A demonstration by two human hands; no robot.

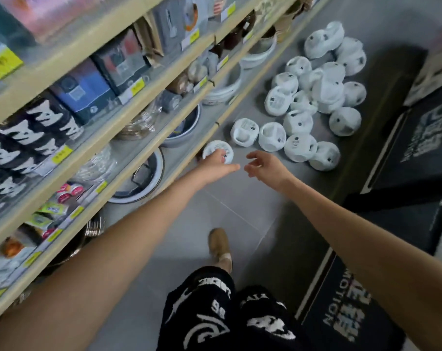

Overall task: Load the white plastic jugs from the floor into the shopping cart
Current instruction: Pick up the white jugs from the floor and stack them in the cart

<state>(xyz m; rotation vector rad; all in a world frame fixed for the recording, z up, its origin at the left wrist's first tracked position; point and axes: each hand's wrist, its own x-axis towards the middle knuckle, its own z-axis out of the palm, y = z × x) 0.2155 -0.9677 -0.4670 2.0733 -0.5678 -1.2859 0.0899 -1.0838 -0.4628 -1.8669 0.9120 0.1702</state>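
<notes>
**Reference item:** the nearest jug (216,147). It stands on the grey floor (240,198), just beside the lip of the bottom shelf (65,224).

**Left hand** (214,164): reaches over the near side of the nearest jug. The thumb is straight and the fingers are extended across the jug's top. The grip is released. Contact cannot be confirmed because of blur.

**Right hand** (265,165): hovers to the right of the nearest jug, apart from it. The fingers are loosely curled and grasp nothing.

**Remaining stock:** two jugs (244,131) sit side by side just beyond the nearest jug. The main jug pile (316,92) lies farther beyond and to the right, on the floor.
</notes>
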